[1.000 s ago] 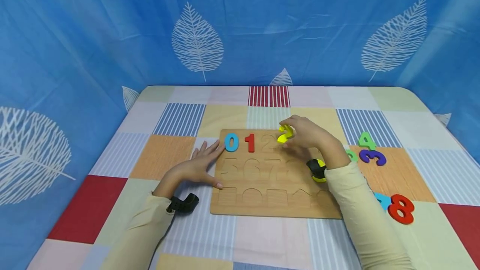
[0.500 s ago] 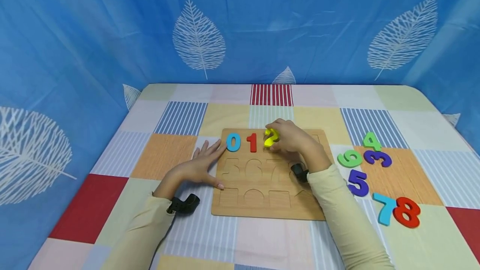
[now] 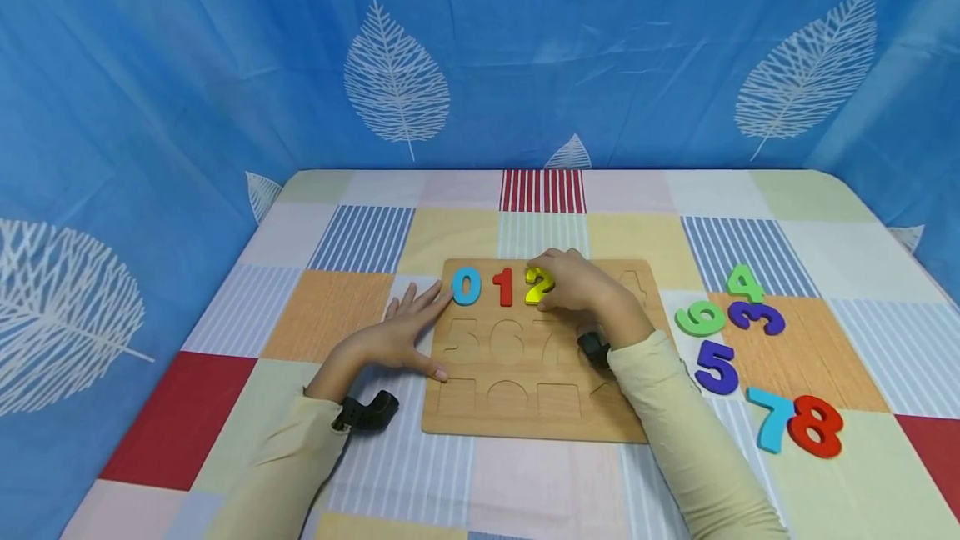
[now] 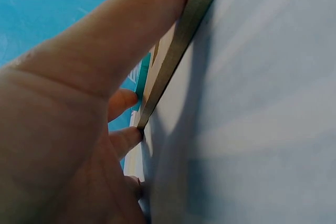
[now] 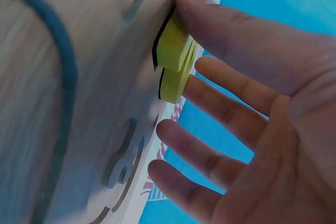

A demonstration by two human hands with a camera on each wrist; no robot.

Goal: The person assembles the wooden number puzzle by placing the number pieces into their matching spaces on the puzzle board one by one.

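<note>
A wooden number puzzle board [image 3: 480, 407] lies on the table with carved recesses in rows. Along its top row are a blue number 0 [image 3: 466, 286] and a red number 1 [image 3: 503, 287]. My right hand [image 3: 581, 282] pinches a yellow number 2 [image 3: 537, 293] just right of the 1, thumb on the near side and fingers beyond it. In the right wrist view the yellow 2 [image 5: 176, 45] stands up from the board's surface. My left hand [image 3: 401, 332] rests along the board's left edge with fingers spread, thumb at the lower side and fingertips by the 0.
Right of the board lie loose numbers: a green 4 [image 3: 745, 283], a purple 3 [image 3: 757, 318], a green piece like a 6 or 9 [image 3: 701, 319], a purple 5 [image 3: 716, 368], a blue 7 [image 3: 770, 421] and a red 8 [image 3: 815, 427]. A blue curtain [image 3: 480, 48] hangs behind the table.
My right hand has carried the yellow 2 leftward and down to the place beside the red 1. The loose numbers at right have come into fuller view. My left hand has stayed put.
</note>
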